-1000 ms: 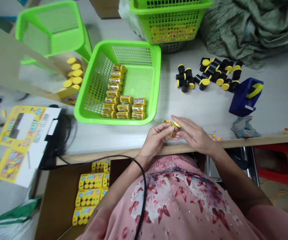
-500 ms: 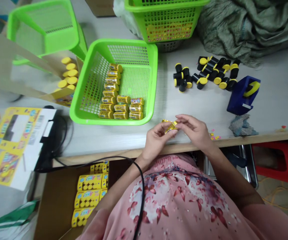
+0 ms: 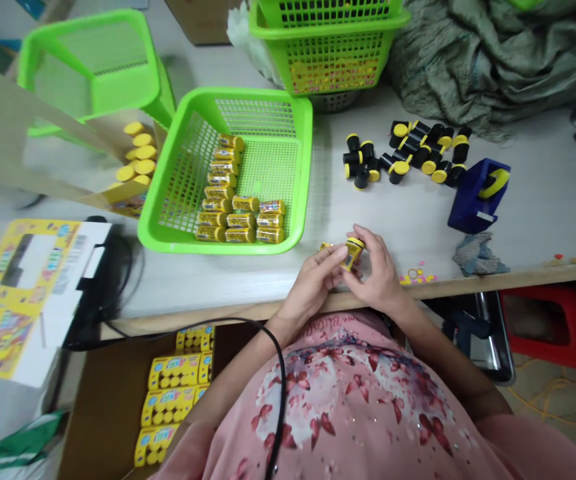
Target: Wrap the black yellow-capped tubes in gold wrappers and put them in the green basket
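Note:
Between my two hands, just above the table's front edge, is a small yellow-capped canister (image 3: 353, 253) with a yellow printed wrap. My left hand (image 3: 317, 279) is closed on its left side, thumb lying against the wrap. A bit of yellow printed film (image 3: 325, 246) pokes out past the left fingers. Around the right side of the canister curl the fingers and thumb of my right hand (image 3: 377, 275). To the left, a green basket (image 3: 225, 247) has rows of wrapped yellow canisters (image 3: 241, 220) lying in it. Beyond my hands lie black canisters with yellow lids (image 3: 421, 153).
A blue tape dispenser (image 3: 475, 197) stands at right beside a crumpled grey-blue rag (image 3: 481, 253). Tiny coloured pieces (image 3: 421, 275) lie near the front edge. A black cable (image 3: 281, 373) crosses over my lap. An open carton (image 3: 103, 400) of yellow packs is below the table.
The yellow-capped canister now shows upright between my fingers, where before mostly yellow film was visible. My right hand has turned and moved slightly left and down. The view has shifted slightly.

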The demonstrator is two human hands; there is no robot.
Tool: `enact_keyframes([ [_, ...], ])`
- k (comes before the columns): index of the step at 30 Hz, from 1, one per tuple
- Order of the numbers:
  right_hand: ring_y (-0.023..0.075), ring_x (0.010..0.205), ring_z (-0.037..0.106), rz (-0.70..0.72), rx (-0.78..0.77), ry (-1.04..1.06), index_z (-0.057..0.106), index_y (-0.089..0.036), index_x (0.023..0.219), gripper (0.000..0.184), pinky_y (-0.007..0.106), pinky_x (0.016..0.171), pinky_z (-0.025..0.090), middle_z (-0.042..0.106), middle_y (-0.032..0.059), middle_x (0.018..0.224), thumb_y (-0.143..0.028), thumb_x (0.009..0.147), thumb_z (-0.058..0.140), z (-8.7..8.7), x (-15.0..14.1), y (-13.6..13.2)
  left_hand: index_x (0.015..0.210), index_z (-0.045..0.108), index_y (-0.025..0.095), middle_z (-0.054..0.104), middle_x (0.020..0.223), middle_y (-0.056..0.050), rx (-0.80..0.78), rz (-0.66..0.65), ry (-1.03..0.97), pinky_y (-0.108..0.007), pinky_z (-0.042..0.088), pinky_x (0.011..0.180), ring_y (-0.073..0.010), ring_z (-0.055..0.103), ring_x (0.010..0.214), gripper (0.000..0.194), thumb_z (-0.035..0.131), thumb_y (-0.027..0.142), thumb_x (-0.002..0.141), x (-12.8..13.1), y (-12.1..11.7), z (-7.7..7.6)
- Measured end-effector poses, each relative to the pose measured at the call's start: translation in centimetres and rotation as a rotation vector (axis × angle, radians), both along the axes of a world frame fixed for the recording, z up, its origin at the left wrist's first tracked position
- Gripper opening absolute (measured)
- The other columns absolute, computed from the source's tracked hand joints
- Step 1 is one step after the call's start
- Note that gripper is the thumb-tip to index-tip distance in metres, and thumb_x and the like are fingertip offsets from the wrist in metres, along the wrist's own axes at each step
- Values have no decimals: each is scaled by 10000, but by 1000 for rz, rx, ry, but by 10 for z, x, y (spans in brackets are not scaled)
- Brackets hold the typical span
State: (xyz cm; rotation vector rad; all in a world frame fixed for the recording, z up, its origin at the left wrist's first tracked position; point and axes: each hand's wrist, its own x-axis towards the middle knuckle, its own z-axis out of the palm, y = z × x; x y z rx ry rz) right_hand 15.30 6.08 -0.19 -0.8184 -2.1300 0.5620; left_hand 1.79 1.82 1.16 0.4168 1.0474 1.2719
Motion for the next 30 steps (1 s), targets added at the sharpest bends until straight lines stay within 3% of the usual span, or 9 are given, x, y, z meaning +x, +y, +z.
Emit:
enact_keyframes([
  [3,282,1164,586,70,-38,21,284,-236,1451,690,496,982,543,566,144,1270,-199,833,590,2,3,0,889,722,126,759,858,-103,-63,-102,-147,-304,584,697,-219,722,785,344,761,436,745,-3,-3,-1],
  [11,266,1148,610,64,-13,-9,304,-255,1437,657,483,965,557,606,124,1234,-149,845,569,6,10,-4,897,753,130,775,879,-91,-65,-69,-137,-295,590,673,-207,735,732,324,826,356,677,-6,-5,4],
  [17,257,1146,615,74,21,-14,336,-258,1424,610,455,971,554,628,109,1214,-154,869,566,8,11,-5,780,769,144,760,744,-40,-101,20,-58,-268,556,646,-147,684,612,299,892,270,537,-7,-3,4],
  [21,265,1159,602,96,52,-33,332,-275,1436,605,479,979,539,623,106,1228,-130,884,533,1,7,-8,763,758,150,755,738,-25,-59,140,90,-267,546,694,-139,672,661,334,914,247,483,-3,-3,2],
  [24,267,1139,605,76,87,-25,314,-283,1458,637,486,969,541,624,107,1206,-111,884,530,-4,2,-9,814,756,157,762,811,-30,11,199,273,-282,543,729,-153,670,728,348,902,262,517,0,-2,3],
  [27,265,1150,594,61,91,-3,298,-272,1481,668,472,971,544,609,126,1223,-122,887,564,-2,3,-3,880,757,165,764,895,-41,44,183,301,-298,536,779,-163,673,790,357,878,309,577,1,-1,3],
  [30,272,1274,523,222,8,-99,307,-255,1494,647,488,1060,489,550,143,1357,-160,909,567,12,13,7,901,758,170,753,872,-23,68,134,217,-282,520,791,-143,660,775,353,873,296,592,-1,-4,2],
])
